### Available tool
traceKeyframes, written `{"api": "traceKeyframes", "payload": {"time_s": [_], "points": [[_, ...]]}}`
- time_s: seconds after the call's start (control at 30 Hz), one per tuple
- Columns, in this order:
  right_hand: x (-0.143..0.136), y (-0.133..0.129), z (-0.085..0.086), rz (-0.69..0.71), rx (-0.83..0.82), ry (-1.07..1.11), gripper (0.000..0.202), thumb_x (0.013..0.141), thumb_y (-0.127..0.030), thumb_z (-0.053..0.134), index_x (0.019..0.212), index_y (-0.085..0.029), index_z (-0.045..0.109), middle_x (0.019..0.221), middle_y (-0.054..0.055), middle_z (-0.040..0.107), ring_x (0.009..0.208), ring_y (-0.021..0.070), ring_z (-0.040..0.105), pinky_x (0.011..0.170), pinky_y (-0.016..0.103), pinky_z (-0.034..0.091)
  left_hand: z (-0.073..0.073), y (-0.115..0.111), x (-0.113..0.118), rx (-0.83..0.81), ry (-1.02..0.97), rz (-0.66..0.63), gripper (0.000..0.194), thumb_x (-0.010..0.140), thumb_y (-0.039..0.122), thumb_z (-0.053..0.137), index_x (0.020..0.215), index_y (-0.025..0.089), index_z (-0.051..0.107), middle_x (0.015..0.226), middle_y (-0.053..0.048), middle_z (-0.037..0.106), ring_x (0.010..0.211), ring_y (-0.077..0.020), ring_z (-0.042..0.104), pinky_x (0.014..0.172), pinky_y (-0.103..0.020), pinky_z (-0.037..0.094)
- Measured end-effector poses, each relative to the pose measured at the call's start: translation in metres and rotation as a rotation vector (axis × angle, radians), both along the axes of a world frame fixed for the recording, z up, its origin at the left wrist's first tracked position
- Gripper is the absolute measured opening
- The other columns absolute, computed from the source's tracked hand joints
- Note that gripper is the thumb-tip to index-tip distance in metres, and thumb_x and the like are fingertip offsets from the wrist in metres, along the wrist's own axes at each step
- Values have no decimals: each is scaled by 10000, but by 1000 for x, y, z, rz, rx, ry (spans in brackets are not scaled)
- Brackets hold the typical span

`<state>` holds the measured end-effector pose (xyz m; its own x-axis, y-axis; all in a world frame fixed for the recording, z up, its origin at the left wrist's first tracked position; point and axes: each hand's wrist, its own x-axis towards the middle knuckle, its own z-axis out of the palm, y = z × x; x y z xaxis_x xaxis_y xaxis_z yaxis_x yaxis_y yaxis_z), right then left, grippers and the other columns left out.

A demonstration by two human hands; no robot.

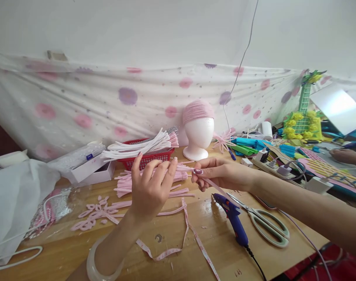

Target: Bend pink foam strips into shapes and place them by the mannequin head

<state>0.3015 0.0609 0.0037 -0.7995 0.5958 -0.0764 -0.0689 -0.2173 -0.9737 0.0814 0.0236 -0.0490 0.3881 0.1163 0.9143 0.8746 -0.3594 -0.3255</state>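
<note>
My right hand (221,173) pinches a pink fuzzy stem (215,185) between thumb and fingers, above the wooden table. My left hand (151,187) is raised to the left of it, fingers spread apart, near the stem's far end; no object shows in its grasp. Bundles of pink stems (123,191) lie behind the left hand, and looped pink flower shapes (91,214) lie to its left. A blue glue gun (233,220) and scissors (268,226) rest below the right forearm. A measuring tape (202,249) trails across the table in front.
A red basket (131,162) bears white stems. Behind stands a white foam head (199,134) wrapped in pink on top. Power strips (283,169) and cables lie on the right. Another person's hand (347,156) is at the far right. White boxes (91,171) sit at left.
</note>
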Motion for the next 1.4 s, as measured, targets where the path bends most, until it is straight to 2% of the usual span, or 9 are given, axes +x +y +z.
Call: {"api": "traceKeyframes", "payload": {"time_s": [0.1,0.23,0.43,0.6,0.87,1.13,1.4], "points": [[-2,2,-1,48,-13,3,143,784,-266,821,822,-150,745,844,16,734,722,83,658,715,204,503,0,0,0,26,-22,-2,248,877,71,647,1105,153,699,889,-38,763,834,-187,641,1083,-541,367],[-4,3,0,98,65,-56,174,822,-319,785,833,-145,768,859,24,747,723,78,657,746,211,501,0,-1,-2,74,-51,-21,231,907,79,607,1083,187,712,874,-29,762,827,-172,643,1103,-566,347],[-8,3,0,122,155,-122,184,776,-333,822,843,-165,787,791,12,763,712,94,673,732,227,497,-2,-2,-5,64,-64,-53,241,907,83,597,1095,174,715,878,-50,759,834,-181,632,1104,-584,339],[-11,0,4,121,205,-115,218,804,-375,785,850,-162,794,748,18,755,654,105,658,760,262,513,-2,-3,-5,83,-101,-48,213,911,94,612,1063,187,727,877,-33,750,826,-170,644,1094,-589,355],[-16,-1,1,153,229,-131,164,814,-308,757,814,-152,810,720,41,741,667,129,636,697,267,480,0,-3,-6,88,-111,-50,212,915,104,605,1078,183,714,940,-52,761,843,-171,658,1095,-573,370],[-16,-5,0,-37,451,-41,169,835,-346,756,814,-197,833,700,13,653,698,132,570,686,253,452,-3,-2,-2,1,-95,-87,119,865,83,659,969,131,691,919,-57,778,823,-198,655,1115,-556,338],[-20,-2,0,-199,415,77,206,775,-391,790,703,-200,818,624,5,623,639,132,544,659,260,467,-11,-2,15,-152,-211,-207,89,901,100,614,929,155,679,887,-39,761,841,-191,657,1104,-524,343]]}}
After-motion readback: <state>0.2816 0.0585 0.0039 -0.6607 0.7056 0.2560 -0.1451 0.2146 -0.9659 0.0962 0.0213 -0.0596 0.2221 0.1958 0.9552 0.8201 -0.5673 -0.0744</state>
